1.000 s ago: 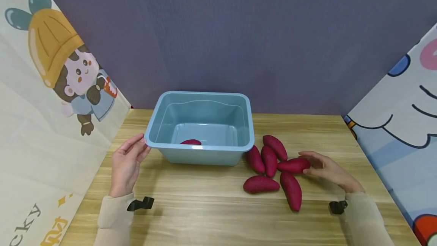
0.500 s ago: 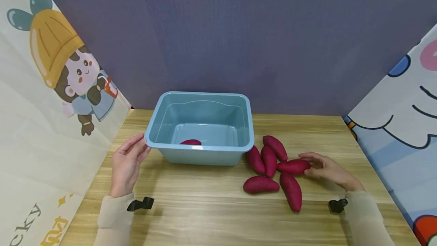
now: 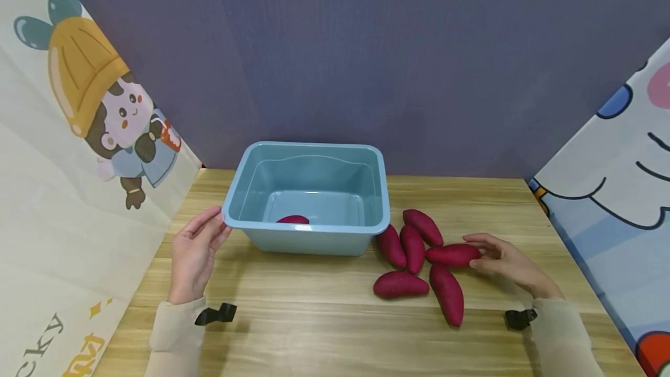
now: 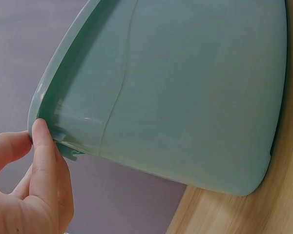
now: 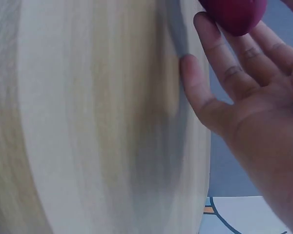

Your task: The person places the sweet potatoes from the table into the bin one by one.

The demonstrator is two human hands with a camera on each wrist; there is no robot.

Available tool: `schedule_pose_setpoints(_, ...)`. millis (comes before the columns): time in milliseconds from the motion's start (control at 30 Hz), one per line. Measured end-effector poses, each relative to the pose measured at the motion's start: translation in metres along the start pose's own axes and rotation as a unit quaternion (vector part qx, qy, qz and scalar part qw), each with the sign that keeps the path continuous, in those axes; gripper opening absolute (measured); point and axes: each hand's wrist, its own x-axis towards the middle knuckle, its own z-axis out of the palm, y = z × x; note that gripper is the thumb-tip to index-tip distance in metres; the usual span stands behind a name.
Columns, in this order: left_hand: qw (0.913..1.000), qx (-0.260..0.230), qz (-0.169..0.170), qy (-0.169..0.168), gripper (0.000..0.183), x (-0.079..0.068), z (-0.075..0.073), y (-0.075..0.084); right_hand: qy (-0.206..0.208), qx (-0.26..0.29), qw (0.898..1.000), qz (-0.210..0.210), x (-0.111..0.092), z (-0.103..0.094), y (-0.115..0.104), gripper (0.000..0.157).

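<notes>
Closest, on the wooden table point(image 3: 324, 330), a plump sweet potato point(image 3: 401, 285) lies crosswise and a longer sweet potato point(image 3: 447, 295) points toward the person, both flat on their sides, since such rounded shapes would hardly stand. Just beyond comes the held sweet potato point(image 3: 451, 255), then three sweet potatoes point(image 3: 413, 249) in a loose cluster by the tub's right side, probably kept there for easy reach. Farther off, the blue tub point(image 3: 309, 244) sits upright with one more sweet potato point(image 3: 293, 220) inside, partly hidden behind the front rim; its place near the dark wall point(image 3: 324, 63) perhaps leaves the arms room in front. As for the hands, the right hand point(image 3: 505, 260) is fairly narrow, thumb and fingers on either side of the held sweet potato's outer end; whether that piece is off the table I cannot tell. The left hand point(image 3: 195, 255) is narrower, pinching the tub's near-left corner, seemingly to steady it
</notes>
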Motion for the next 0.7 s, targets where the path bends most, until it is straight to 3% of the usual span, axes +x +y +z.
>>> schedule_pose_setpoints(367, 1.0000, -0.001, 0.005, -0.003, 0.033, 0.000, -0.001, -0.001, 0.041, -0.024, 0.998, -0.034, -0.002, 0.002, -0.025, 0.055)
schedule_pose_setpoints(700, 1.0000, 0.004, 0.004, -0.001, 0.029, 0.000, -0.001, 0.000, 0.115, -0.025, 0.990, -0.080, 0.004, 0.008, -0.076, 0.055)
